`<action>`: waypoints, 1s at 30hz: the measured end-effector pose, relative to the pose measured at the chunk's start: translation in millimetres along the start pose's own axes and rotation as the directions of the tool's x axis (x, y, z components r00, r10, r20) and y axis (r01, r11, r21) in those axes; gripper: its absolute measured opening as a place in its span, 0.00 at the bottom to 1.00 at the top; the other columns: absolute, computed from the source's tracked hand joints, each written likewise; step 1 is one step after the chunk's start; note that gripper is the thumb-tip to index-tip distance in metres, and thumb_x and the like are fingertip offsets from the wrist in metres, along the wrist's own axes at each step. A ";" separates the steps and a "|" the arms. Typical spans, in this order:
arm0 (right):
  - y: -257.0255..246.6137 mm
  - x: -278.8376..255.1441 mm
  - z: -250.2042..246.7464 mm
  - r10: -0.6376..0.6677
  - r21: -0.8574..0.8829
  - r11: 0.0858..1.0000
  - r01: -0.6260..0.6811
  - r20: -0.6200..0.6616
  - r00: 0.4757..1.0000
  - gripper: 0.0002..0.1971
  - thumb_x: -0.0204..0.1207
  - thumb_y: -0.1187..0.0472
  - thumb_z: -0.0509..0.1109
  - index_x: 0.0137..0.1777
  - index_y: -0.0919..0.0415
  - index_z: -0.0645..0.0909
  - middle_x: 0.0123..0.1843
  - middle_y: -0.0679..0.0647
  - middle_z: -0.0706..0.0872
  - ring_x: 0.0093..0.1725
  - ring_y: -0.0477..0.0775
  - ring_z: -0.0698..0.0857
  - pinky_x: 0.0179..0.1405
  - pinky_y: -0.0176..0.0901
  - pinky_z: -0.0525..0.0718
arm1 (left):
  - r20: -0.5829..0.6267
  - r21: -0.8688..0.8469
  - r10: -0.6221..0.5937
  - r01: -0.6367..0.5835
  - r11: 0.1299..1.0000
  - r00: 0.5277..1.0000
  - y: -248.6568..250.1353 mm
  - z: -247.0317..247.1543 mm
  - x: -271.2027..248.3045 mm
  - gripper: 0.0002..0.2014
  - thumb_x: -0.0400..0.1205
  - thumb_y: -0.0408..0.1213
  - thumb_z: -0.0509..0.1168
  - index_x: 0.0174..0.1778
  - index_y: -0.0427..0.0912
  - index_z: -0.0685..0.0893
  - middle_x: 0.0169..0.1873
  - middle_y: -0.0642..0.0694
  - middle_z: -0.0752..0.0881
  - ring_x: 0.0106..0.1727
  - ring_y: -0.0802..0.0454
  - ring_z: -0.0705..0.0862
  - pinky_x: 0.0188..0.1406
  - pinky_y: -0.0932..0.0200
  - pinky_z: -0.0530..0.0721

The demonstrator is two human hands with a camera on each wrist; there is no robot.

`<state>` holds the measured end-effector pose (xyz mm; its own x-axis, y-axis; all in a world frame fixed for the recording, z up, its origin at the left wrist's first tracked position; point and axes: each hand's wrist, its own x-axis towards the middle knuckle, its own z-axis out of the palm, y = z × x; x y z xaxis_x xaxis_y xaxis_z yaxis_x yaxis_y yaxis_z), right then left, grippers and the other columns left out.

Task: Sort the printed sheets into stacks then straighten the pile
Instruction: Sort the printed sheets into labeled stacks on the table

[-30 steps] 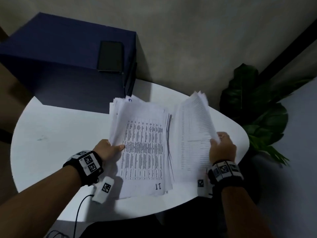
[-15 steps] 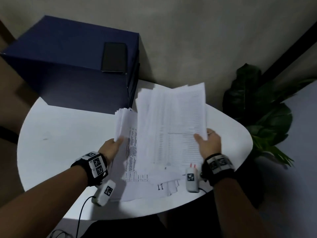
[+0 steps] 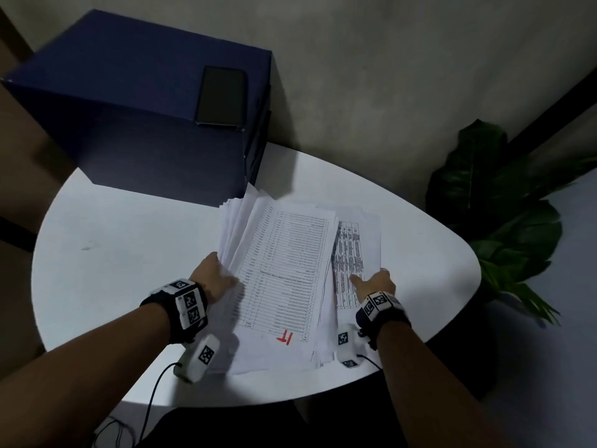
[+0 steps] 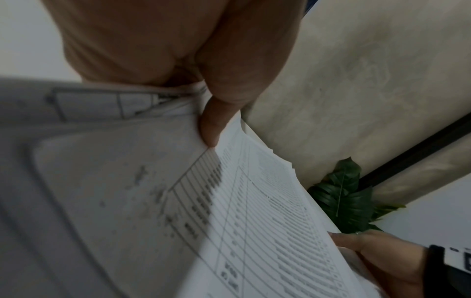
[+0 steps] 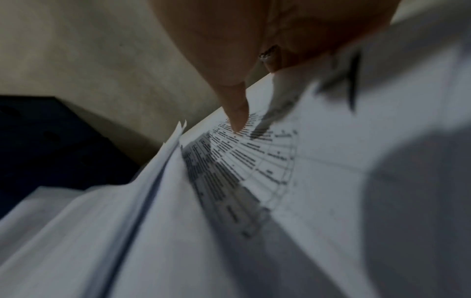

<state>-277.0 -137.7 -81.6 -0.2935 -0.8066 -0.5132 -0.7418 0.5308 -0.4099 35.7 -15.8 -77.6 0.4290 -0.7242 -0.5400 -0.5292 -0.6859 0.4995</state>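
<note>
The left hand (image 3: 214,279) pinches the left edge of the raised bundle of sheets (image 3: 284,270), now swung over from the right; the right hand (image 3: 374,284) presses a thumb on the lower pile (image 3: 358,250) just beside it. Both rest on the desk (image 3: 129,253), stacks merging, edges still ragged, so squaring seems next

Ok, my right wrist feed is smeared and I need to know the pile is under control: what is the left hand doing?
Observer: The left hand grips the left edge of the upper stack of printed sheets, thumb on top.
Operator: What is the right hand on?
Observer: Its thumb lies on a denser-printed sheet that shows to the right of that stack, with the fingers past the sheet's right edge.
Operator: Any mark on the top sheet?
Observer: A red handwritten "IT" at its near end.
</note>
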 end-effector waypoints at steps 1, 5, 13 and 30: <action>-2.1 -1.0 1.9 0.030 0.034 0.999 -0.031 0.013 0.999 0.40 0.73 0.52 0.76 0.79 0.67 0.61 0.76 0.65 0.74 0.73 0.66 0.76 0.70 0.53 0.76 | 0.000 0.000 -0.002 0.002 1.000 1.000 -0.2 0.2 0.7 0.19 0.78 0.40 0.74 0.57 0.37 0.75 0.51 0.42 0.80 0.50 0.45 0.78 0.46 0.55 0.72; -9.4 -7.0 -12.9 -0.032 0.081 0.996 0.036 -0.048 0.998 0.34 0.75 0.57 0.74 0.79 0.63 0.67 0.76 0.63 0.75 0.72 0.66 0.77 0.71 0.53 0.77 | -0.006 -0.010 0.009 -0.009 1.000 1.000 -3.8 -0.4 3.6 0.19 0.78 0.39 0.74 0.60 0.37 0.76 0.51 0.44 0.80 0.50 0.45 0.78 0.48 0.54 0.72; -47.4 -51.5 -141.4 -0.301 0.253 0.833 0.492 -0.538 0.787 0.18 0.71 0.56 0.77 0.55 0.69 0.85 0.47 0.62 0.88 0.47 0.58 0.86 0.45 0.46 0.79 | 0.065 -0.057 -0.002 0.006 0.998 0.998 -4.8 -3.0 5.4 0.20 0.77 0.38 0.75 0.60 0.38 0.77 0.53 0.42 0.83 0.54 0.42 0.82 0.49 0.52 0.76; 10.7 -50.5 0.9 -0.259 0.032 0.963 0.269 -0.181 0.949 0.23 0.75 0.59 0.71 0.68 0.66 0.76 0.58 0.59 0.87 0.59 0.61 0.85 0.57 0.41 0.80 | 0.167 -0.451 -0.101 0.167 0.877 0.981 32.3 17.9 11.0 0.38 0.79 0.69 0.53 0.74 0.41 0.71 0.62 0.37 0.85 0.63 0.35 0.85 0.69 0.44 0.79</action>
<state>-269.7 -91.1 -60.8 -0.1952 -0.9499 -0.2439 -0.7740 0.3020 -0.5566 10.1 -44.7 -79.5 0.3524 -0.6289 -0.6931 -0.0620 -0.7547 0.6532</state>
